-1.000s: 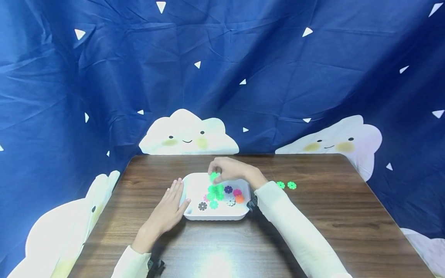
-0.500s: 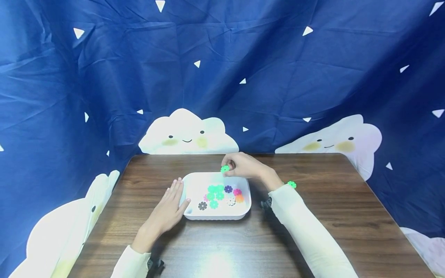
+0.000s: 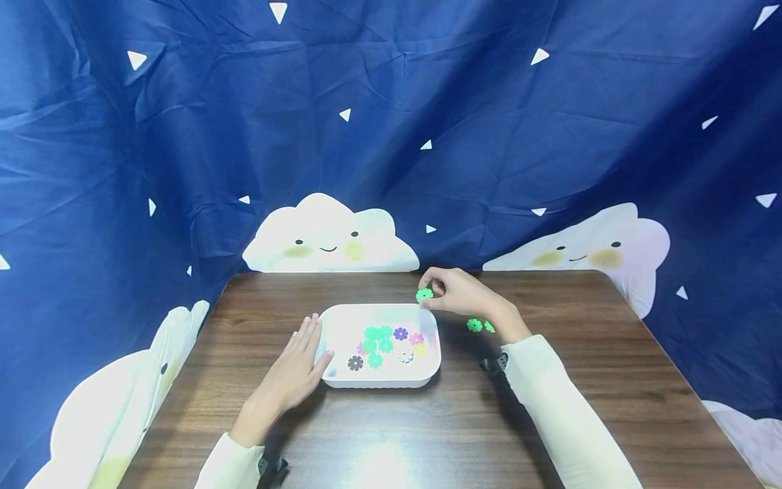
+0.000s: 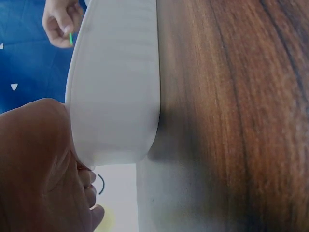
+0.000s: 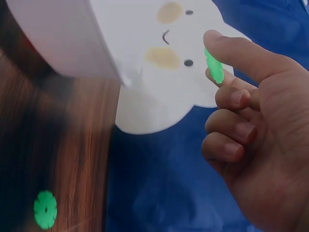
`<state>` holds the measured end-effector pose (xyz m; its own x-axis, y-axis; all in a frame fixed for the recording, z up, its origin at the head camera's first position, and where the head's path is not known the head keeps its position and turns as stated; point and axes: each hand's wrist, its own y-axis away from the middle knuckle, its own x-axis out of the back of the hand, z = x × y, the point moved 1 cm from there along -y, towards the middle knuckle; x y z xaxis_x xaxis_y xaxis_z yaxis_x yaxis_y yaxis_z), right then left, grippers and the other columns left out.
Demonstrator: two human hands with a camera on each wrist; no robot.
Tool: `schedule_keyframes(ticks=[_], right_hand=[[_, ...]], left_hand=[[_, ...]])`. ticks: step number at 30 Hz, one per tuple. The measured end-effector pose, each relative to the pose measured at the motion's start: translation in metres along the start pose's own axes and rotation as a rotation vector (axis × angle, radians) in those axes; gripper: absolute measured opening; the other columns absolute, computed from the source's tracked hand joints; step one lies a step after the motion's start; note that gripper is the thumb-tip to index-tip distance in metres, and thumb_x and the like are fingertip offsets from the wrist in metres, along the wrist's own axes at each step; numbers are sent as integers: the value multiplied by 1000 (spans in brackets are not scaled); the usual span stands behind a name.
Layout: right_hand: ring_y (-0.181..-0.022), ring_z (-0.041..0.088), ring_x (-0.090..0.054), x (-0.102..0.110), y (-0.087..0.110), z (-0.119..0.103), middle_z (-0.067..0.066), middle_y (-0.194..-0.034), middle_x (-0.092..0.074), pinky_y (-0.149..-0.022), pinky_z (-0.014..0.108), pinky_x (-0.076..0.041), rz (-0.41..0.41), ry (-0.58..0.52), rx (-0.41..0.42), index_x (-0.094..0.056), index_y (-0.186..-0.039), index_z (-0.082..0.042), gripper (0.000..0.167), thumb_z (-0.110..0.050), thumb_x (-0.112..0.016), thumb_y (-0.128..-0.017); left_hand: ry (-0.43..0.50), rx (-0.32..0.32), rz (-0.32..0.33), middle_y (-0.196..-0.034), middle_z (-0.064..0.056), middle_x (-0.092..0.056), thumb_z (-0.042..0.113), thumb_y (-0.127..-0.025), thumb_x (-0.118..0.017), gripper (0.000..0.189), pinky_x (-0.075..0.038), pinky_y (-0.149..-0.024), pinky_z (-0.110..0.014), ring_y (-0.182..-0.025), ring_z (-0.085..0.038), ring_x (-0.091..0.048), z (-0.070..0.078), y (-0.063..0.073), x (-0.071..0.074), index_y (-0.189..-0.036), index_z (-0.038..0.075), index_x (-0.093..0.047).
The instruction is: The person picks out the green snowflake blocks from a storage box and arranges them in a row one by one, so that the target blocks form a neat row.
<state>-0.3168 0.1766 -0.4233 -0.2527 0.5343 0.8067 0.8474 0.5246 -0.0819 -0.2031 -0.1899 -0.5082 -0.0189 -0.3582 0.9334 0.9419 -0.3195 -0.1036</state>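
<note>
Between thumb and index finger, my right hand (image 3: 459,292) pinches a green snowflake-shaped disc (image 3: 424,295) above the far right corner of the white tray (image 3: 342,382). In the right wrist view the same green disc (image 5: 214,65) shows nearly edge-on at the fingertips. My left hand (image 3: 292,367) lies with straight fingers against the tray's left rim. In the left wrist view that hand (image 4: 38,159) touches the tray's side wall (image 4: 116,87). Several discs lie inside the tray: green (image 3: 375,360), black (image 3: 356,363), purple (image 3: 400,333), pink (image 3: 416,338), yellow (image 3: 419,350) and white (image 3: 406,356).
On the brown wooden table (image 3: 366,435), right of the tray, lies a green disc (image 3: 474,325). Another green disc (image 3: 489,327) beside it is partly covered by my right wrist. A blue curtain (image 3: 391,136) with clouds hangs behind the table.
My right hand has moved rightward from over the tray's middle to its far right corner, carrying the green disc out. My left hand has stayed at the left rim.
</note>
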Motion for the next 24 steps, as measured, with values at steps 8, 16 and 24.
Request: schedule_keyframes(ticks=[8,16,24], right_hand=[[-63,10,-49,13,24,20,-4,-75,-53,-63,27,-47,68,-27,-52,-72,-116,-19,32,-31,-87,-91],[-65,11,-55,24,50,42,-2,-81,-60,-65,27,-50,118,-30,-75,-69,-120,-13,32,-28,-83,-95],[-68,12,-57,37,72,60,-1,-80,-63,-67,27,-49,147,-55,-143,-67,-123,-11,35,-31,-81,-97]], left_hand=[[-2,-14,18,-175,-25,-20,43,-114,-44,76,-23,-133,-59,-165,-41,-19,-2,0,-1,-166,-8,-22],[5,-12,25,-175,-26,-21,43,-114,-44,76,-23,-133,-60,-164,-42,-19,-1,1,-1,-166,-8,-22],[9,-16,30,-175,-25,-21,43,-114,-44,76,-24,-132,-60,-165,-42,-19,0,2,-3,-165,-8,-23]])
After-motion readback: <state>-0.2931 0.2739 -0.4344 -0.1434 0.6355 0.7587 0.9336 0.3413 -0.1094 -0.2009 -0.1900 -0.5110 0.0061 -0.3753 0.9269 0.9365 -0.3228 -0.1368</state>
